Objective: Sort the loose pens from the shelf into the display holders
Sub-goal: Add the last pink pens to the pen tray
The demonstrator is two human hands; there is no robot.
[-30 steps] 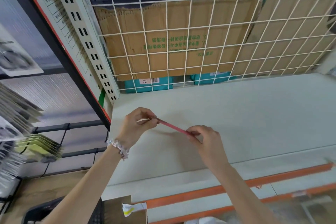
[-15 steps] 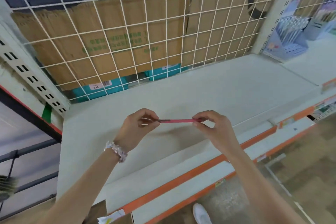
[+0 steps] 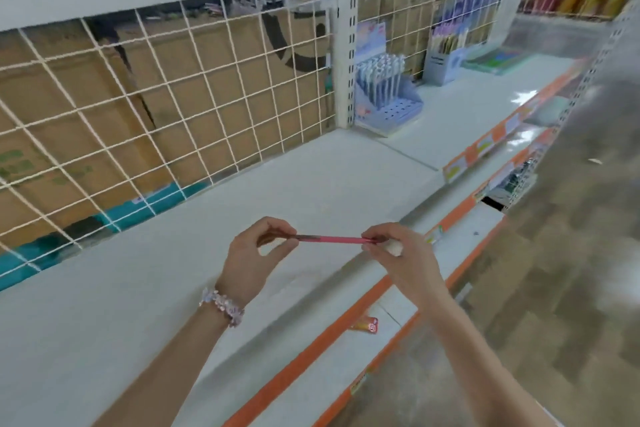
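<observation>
A thin pink pen (image 3: pixel 332 239) lies level in the air above the white shelf (image 3: pixel 284 198). My left hand (image 3: pixel 254 256) pinches its dark left end between thumb and fingertips. My right hand (image 3: pixel 398 253) pinches its right end. Farther right on the shelf stands a pale blue display holder (image 3: pixel 398 111) with several white-topped pens upright in it and open holes in front. A second holder (image 3: pixel 446 62) with pens stands behind it, farther right.
A white wire grid (image 3: pixel 173 104) backs the shelf, with cardboard boxes behind it. A white upright post (image 3: pixel 346 45) splits the two shelf bays. Orange price strips (image 3: pixel 346 322) line the shelf fronts. The wood-pattern floor (image 3: pixel 554 288) lies to the right.
My view has swung to the right, bringing the display holders into sight. Both hands keep hold of the pen, which went from tilted to level.
</observation>
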